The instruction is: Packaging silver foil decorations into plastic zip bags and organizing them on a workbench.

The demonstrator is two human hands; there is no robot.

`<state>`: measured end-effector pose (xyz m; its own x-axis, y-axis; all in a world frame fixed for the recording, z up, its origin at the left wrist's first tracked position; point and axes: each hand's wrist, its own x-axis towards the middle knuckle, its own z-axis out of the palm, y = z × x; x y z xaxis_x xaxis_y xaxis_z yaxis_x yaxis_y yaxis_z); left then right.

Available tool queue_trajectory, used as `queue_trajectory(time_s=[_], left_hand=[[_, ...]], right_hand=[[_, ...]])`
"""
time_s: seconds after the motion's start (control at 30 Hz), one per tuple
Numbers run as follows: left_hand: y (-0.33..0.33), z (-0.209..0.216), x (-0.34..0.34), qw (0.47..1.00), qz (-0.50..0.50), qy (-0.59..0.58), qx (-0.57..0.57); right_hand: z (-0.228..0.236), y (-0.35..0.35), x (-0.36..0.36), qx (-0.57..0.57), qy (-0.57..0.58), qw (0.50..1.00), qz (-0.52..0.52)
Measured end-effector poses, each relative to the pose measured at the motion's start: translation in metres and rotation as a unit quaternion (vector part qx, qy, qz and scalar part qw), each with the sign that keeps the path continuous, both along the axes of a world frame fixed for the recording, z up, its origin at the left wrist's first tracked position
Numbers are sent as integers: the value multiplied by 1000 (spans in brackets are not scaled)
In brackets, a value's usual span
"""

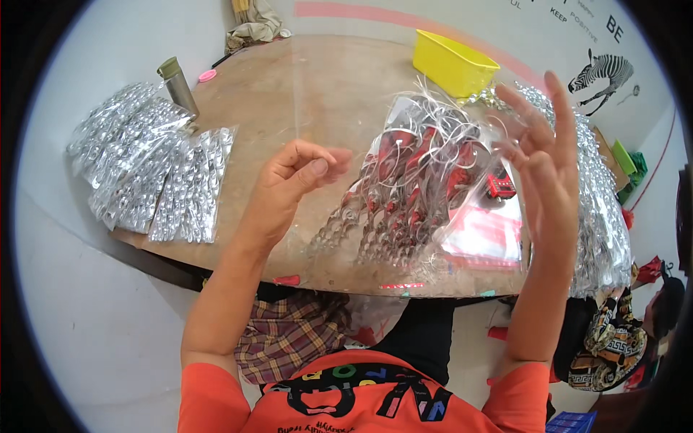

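Note:
A bundle of shiny silver spiral streamers (404,180) with pale looped strings at its far end lies on the table between my hands, with clear plastic film around part of it. To its left my left hand (307,169) is raised, fingers curled and thumb against them; whatever they hold, if anything, cannot be made out. My right hand (545,151) is up on the bundle's right side, its fingers spread and slightly blurred, near the film's edge. Beneath and beside the bundle lies a glossy plastic packet (487,234) with red and white showing, and a small red device (500,186).
More silver streamers in clear bags (144,159) are piled at the left, and a large heap of them (599,209) covers the right edge. A yellow bin (451,65) and a metal bottle (177,86) stand toward the back of the brown table (260,86). A pink lid (207,75) lies nearby.

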<state>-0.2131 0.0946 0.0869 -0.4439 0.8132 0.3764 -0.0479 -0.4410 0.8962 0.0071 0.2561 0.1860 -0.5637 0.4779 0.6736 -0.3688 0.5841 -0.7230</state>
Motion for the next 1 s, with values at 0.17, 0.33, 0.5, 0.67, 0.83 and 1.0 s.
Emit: queue_trajectory(time_s=[0.17,0.33,0.5,0.67,0.83,1.0], left_hand=[[-8,-3,-5,999,-15,11,-27],[-16,-5,3,998,-14,54,-34],[-20,-2,22,992,47,61,-99],[-14,-21,4,977,84,118,-158],[-12,-22,0,993,-67,13,-93],[-12,-17,11,995,-58,-4,-79]], right_hand=[[-22,12,-11,-174,-6,981,84],[-2,-20,-27,100,-33,994,-29],[-2,-15,-32,58,-46,993,-90],[-20,-14,-30,43,21,999,0],[-26,6,-23,-37,48,998,-8],[-48,-15,-23,-104,12,994,-23]])
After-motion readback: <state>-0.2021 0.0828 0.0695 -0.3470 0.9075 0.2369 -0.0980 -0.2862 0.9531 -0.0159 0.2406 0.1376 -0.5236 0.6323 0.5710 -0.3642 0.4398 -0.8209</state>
